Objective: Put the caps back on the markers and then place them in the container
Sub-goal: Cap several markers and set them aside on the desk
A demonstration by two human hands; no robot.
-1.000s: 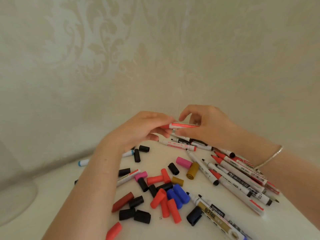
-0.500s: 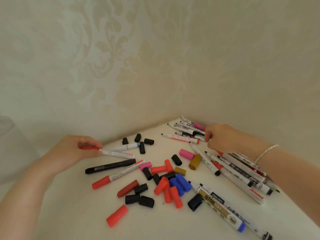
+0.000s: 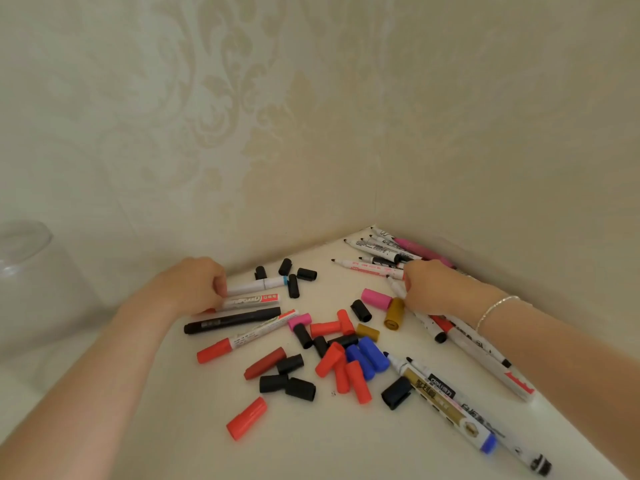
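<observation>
Both hands have parted from their shared red-capped marker.
Left hand point(image 3: 194, 289) fingers curl around capped markers point(image 3: 254, 299), parking them; right hand point(image 3: 433, 289) fingers pinch an uncapped marker point(image 3: 394, 285).

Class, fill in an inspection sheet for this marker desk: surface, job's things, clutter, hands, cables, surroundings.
Surface: white tabletop set into a wall corner.
Job's things: capped markers lie at the left; uncapped markers piled in the corner and at the right; loose caps, red, black, blue, pink and gold, scattered mid-table; clear container at far left.
Clutter: nothing seen.
Hands: left hand holds a white marker; right hand reaches into the right pile, grip unclear.
Cables: nothing seen.
Surroundings: patterned beige wallpaper.
</observation>
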